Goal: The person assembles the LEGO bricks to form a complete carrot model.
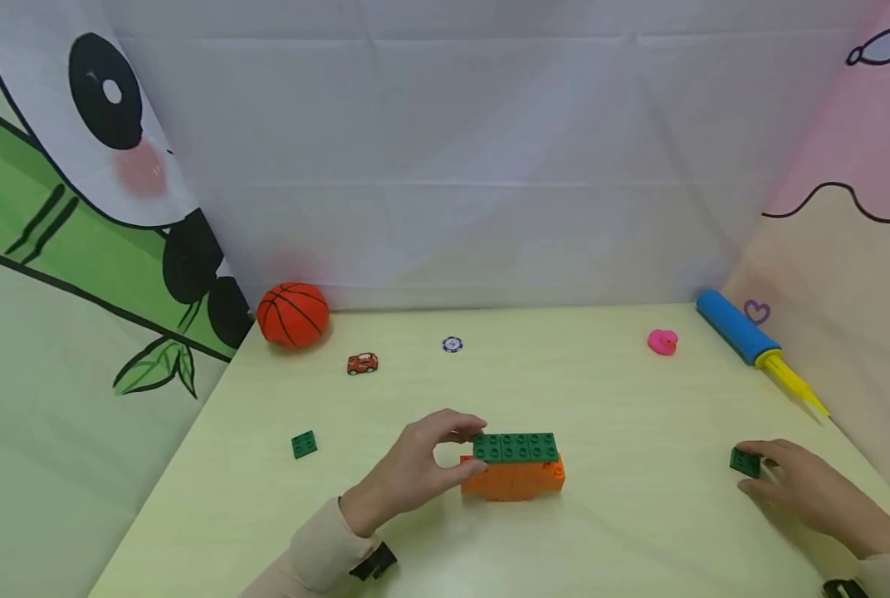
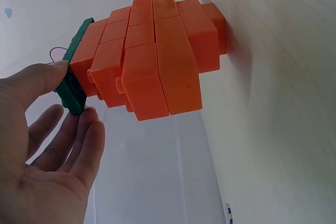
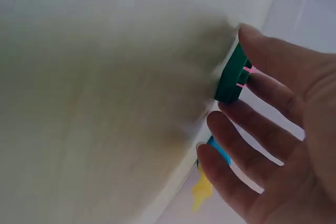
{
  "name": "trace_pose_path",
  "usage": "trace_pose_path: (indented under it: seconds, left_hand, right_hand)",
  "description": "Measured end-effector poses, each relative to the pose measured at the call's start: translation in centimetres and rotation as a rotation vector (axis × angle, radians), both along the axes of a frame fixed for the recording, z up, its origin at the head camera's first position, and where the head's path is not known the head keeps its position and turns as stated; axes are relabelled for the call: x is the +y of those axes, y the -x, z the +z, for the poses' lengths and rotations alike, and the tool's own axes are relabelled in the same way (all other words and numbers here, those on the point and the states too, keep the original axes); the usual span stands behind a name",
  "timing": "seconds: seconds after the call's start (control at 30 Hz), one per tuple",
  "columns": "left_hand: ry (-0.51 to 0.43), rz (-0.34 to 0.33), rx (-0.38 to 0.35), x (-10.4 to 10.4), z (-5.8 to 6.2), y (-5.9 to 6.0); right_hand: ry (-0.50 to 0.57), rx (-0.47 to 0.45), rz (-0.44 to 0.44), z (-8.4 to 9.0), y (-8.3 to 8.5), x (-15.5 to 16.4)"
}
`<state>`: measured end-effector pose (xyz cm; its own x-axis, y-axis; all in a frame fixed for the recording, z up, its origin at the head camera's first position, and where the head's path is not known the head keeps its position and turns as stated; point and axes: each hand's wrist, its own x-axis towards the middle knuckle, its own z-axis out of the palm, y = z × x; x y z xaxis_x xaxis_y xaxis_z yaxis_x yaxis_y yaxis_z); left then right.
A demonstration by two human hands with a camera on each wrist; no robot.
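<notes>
A stack of orange blocks (image 1: 515, 480) topped by a row of green bricks (image 1: 515, 447) stands on the pale yellow table (image 1: 624, 540). My left hand (image 1: 471, 449) grips the stack's left end, index finger on the green row and thumb on the orange side. The left wrist view shows the orange blocks (image 2: 157, 56), with my left hand (image 2: 73, 90) pinching the end of the green brick (image 2: 79, 38). Near the table's right edge my right hand (image 1: 757, 472) pinches a small green brick (image 1: 744, 461). In the right wrist view that brick (image 3: 227, 88) sits between the thumb and fingers of my right hand (image 3: 234, 71).
A loose green brick (image 1: 304, 444) lies to the left. Along the back are a small basketball (image 1: 292, 314), a red toy car (image 1: 362, 364), a round chip (image 1: 452, 344), a pink toy (image 1: 662, 341) and a blue and yellow pump (image 1: 744, 332). Cloth walls enclose the table.
</notes>
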<state>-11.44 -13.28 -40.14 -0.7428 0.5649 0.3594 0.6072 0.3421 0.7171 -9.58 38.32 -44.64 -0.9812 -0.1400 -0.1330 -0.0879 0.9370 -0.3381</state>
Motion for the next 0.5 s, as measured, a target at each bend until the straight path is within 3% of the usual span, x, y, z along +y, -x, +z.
trace_pose_path:
  seconds: [0.07,0.23,0.43,0.5]
  left_hand:
    - [-0.005,0.0,0.008,0.0,0.0,0.0]
    - [-0.012,-0.004,0.034,-0.1,0.1,0.1]
    - [0.001,0.001,-0.018,0.1,0.1,0.0]
    - [0.001,0.002,-0.027,0.1,0.1,0.0]
  right_hand:
    - [0.035,-0.011,-0.024,0.0,0.1,0.2]
    - [0.062,0.066,0.014,0.8,0.4,-1.2]
    - [0.249,0.393,0.169,2.8,-0.2,-7.2]
    - [0.31,0.461,0.228,3.8,-0.4,-9.9]
